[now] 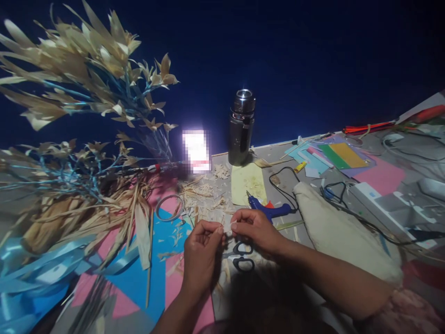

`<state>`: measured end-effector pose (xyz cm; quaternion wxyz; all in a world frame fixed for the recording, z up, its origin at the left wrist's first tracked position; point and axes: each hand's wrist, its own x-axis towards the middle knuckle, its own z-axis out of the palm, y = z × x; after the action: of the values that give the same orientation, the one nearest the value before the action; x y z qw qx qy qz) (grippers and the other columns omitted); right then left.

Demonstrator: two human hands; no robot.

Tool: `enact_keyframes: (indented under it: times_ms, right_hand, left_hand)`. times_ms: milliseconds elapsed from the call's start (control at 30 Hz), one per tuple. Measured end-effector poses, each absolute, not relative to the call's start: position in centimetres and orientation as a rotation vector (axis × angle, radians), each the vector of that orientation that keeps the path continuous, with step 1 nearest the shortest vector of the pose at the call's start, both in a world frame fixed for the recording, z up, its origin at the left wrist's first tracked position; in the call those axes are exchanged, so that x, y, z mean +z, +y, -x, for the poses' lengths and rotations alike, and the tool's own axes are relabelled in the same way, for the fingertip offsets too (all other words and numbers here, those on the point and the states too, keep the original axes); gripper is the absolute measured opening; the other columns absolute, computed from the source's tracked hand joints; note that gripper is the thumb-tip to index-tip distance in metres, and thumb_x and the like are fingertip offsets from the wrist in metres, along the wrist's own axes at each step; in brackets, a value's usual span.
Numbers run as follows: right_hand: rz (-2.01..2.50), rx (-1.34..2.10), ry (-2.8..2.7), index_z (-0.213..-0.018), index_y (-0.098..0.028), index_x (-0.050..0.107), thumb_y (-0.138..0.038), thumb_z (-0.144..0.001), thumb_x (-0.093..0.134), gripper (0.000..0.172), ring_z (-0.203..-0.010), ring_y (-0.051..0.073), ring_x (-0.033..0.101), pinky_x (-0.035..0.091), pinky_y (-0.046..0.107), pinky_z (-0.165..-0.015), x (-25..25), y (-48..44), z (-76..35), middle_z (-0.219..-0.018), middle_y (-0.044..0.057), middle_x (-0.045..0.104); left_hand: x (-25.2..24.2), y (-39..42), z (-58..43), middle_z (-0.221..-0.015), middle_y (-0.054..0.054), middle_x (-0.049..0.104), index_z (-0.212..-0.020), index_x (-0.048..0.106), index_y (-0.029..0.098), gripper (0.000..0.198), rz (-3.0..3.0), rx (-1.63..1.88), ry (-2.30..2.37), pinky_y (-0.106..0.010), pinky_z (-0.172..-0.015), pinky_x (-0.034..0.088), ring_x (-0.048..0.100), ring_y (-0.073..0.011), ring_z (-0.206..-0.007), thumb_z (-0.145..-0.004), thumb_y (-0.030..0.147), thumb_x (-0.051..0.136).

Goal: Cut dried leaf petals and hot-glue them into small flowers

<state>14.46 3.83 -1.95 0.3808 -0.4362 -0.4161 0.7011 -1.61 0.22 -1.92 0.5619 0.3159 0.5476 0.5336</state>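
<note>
My left hand [201,253] and my right hand [255,229] meet over the middle of the work surface, each pinching one end of a small pale strip of dried husk [227,227]. Just below the hands lie black-handled scissors [242,256]. A blue hot glue gun [270,208] rests right behind my right hand, its black cord running back. Pale husk shavings [203,195] are scattered in front of the hands.
Dried-leaf flower sprays on blue stems [86,79] stand at the left above loose husks [79,218] and blue ribbon [31,273]. A tape roll [169,207], steel flask [241,127], yellow sheet [248,183], coloured papers [333,157], a beige cloth [344,232] and cables [382,227] surround the hands.
</note>
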Motion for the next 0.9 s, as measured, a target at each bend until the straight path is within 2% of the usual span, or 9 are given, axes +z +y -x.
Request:
enact_keyframes:
  times_ms: [133,267,333,433,500,633,900]
  right_hand:
    - [1.144,1.654,-1.188,-0.078,-0.017,0.069,-0.036,-0.078,0.072,0.019,-0.052,0.01,0.046,0.033,0.023,-0.05,-1.7,3.9,-14.7,-0.066,0.0,0.065]
    - [1.081,1.231,-1.55,-0.081,-0.017,0.074,-0.03,-0.086,0.065,0.016,-0.07,0.016,0.06,0.044,0.028,-0.067,-1.0,4.1,-15.2,-0.075,0.003,0.069]
    - [1.08,1.15,-1.623,-0.081,-0.017,0.075,-0.029,-0.087,0.063,0.018,-0.073,0.017,0.062,0.045,0.029,-0.069,-0.8,4.1,-15.3,-0.076,0.003,0.07]
    - [1.132,1.289,-1.557,-0.083,-0.017,0.076,-0.032,-0.086,0.063,0.02,-0.069,0.017,0.063,0.045,0.027,-0.064,-1.0,4.1,-15.3,-0.075,0.003,0.072]
    - [1.157,1.405,-1.49,-0.084,-0.017,0.076,-0.033,-0.085,0.065,0.02,-0.068,0.017,0.063,0.045,0.027,-0.062,-1.2,4.1,-15.2,-0.074,0.003,0.073]
    - [1.153,1.486,-1.437,-0.083,-0.016,0.077,-0.033,-0.082,0.067,0.019,-0.068,0.017,0.063,0.045,0.027,-0.062,-1.2,4.0,-15.1,-0.074,0.003,0.073]
    - [1.149,1.497,-1.346,-0.08,-0.017,0.07,-0.041,-0.081,0.071,0.024,-0.065,0.016,0.061,0.045,0.028,-0.063,-0.5,4.4,-15.6,-0.071,0.002,0.069]
  left_hand:
    - [-1.6,0.7,1.5,-0.07,0.0,0.072,-0.076,0.067,0.017,0.031,-0.555,1.286,1.225,-0.021,-0.059,0.049,0.062,-0.0108,-0.058,-0.069,0.036,0.091]
    - [-0.8,1.0,1.7,-0.087,-0.004,0.076,-0.072,0.065,0.016,0.037,-0.366,1.261,1.118,-0.023,-0.058,0.051,0.062,-0.0104,-0.059,-0.058,0.032,0.096]
    - [-0.7,0.8,1.8,-0.093,-0.005,0.076,-0.072,0.066,0.016,0.035,-0.4,1.275,1.128,-0.023,-0.06,0.052,0.063,-0.0106,-0.062,-0.061,0.032,0.095]
    - [-1.1,0.4,1.8,-0.105,-0.005,0.074,-0.072,0.067,0.016,0.03,-0.579,1.325,1.227,-0.024,-0.066,0.053,0.067,-0.013,-0.073,-0.068,0.033,0.092]
    - [-1.4,0.2,1.8,-0.1,-0.005,0.074,-0.075,0.068,0.017,0.028,-0.681,1.314,1.286,-0.025,-0.068,0.053,0.068,-0.0152,-0.077,-0.072,0.035,0.089]
    - [-1.9,0.0,1.8,-0.077,-0.001,0.071,-0.083,0.069,0.019,0.027,-0.729,1.263,1.309,-0.025,-0.064,0.051,0.064,-0.0148,-0.068,-0.075,0.038,0.086]
    - [-1.9,0.1,1.7,-0.069,-0.001,0.07,-0.081,0.068,0.018,0.027,-0.733,1.298,1.362,-0.024,-0.06,0.049,0.063,-0.0146,-0.064,-0.073,0.036,0.086]
